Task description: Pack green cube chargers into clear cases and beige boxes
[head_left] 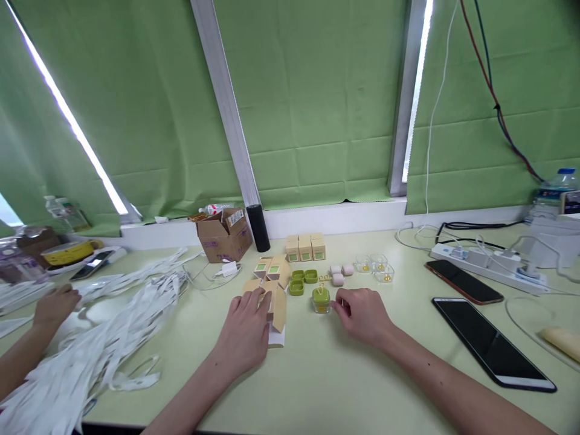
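My left hand point(244, 332) lies over some small tan paper boxes point(280, 308), its fingers stretched out on them and hiding part of them. Two more tan boxes with a green-bordered window point(273, 267) sit just beyond its fingertips. My right hand point(362, 314) rests on the table with curled fingers; its thumb is at the side of a small transparent container with a green lid point(321, 299), which stands upright. A little gold chain is on that lid. Beyond are several green square caps point(296, 287), pinkish-white pieces point(338, 279) and transparent cups with gold bits point(385, 273).
Three closed tan boxes point(306, 248) stand behind. At left are piled white straps point(122, 326) and another person's hand point(57, 305). A cardboard carton point(224, 235) and black cylinder point(258, 228) stand by the wall. Phones point(492, 344) and a power strip point(489, 263) lie right.
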`<control>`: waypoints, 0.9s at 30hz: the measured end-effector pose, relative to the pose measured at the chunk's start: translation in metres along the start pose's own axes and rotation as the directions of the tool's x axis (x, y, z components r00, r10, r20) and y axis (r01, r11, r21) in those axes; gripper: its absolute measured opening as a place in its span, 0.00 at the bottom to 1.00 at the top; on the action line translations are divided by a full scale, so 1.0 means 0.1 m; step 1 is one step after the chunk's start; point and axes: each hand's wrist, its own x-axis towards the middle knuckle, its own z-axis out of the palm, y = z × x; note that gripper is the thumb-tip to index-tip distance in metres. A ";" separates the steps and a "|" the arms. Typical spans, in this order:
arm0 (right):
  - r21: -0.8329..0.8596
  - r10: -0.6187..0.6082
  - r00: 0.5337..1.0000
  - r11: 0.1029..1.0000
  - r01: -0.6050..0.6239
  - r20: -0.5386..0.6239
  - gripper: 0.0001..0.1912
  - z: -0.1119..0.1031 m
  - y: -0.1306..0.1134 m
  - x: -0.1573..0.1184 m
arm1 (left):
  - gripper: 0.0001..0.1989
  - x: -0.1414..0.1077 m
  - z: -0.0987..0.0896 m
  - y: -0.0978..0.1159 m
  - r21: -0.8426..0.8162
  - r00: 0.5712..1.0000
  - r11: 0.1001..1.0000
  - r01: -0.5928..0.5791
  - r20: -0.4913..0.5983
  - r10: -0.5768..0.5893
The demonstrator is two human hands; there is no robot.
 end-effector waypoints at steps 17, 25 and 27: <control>0.105 -0.181 0.951 0.971 0.213 -0.252 0.20 0.02 0.03 -0.07 | 0.17 0.17 0.01 0.05 0.108 0.995 0.991 -0.075 -0.053 0.081; 0.548 0.007 0.969 0.826 0.133 -0.247 0.15 -0.01 -0.02 -0.01 | 0.22 0.13 -0.29 0.13 0.139 0.877 0.971 -0.193 -0.419 0.234; 0.756 0.069 0.988 0.652 0.061 -0.140 0.15 0.00 -0.05 0.02 | 0.21 0.22 -0.33 0.22 0.258 0.751 0.931 -0.259 -0.552 0.362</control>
